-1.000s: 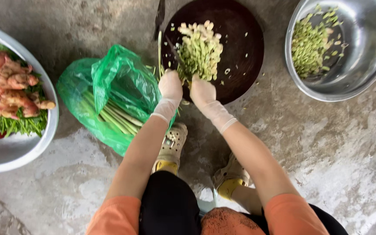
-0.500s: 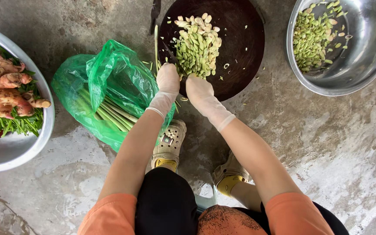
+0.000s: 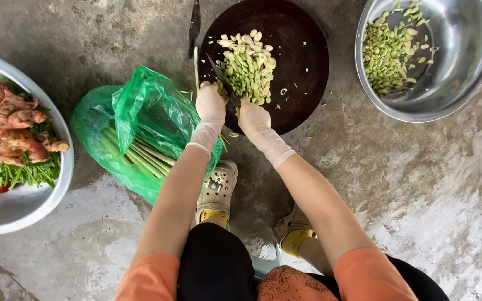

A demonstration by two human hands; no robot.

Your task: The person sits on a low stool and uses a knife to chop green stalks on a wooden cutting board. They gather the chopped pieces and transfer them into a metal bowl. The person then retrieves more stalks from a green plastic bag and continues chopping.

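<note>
A round dark chopping board [image 3: 297, 61] lies on the concrete floor with a heap of cut green stalk pieces [image 3: 246, 67] on it. My left hand [image 3: 211, 105], in a thin white glove, holds a long green stalk [image 3: 196, 69] upright at the board's near-left edge. My right hand [image 3: 254, 118], also gloved, grips a knife [image 3: 223, 77] whose dark blade angles up to the left, into the heap. Both hands sit close together at the board's near rim.
A green plastic bag [image 3: 140, 120] of long stalks lies to the left. A metal bowl [image 3: 458, 61] at the right holds cut green pieces. A bowl [image 3: 34, 206] at far left holds ginger, greens and a red tomato. My feet in pale clogs are below.
The view has shifted slightly. Both hands stay at the board's near edge, and the knife blade now lies against the heap of cut pieces.
</note>
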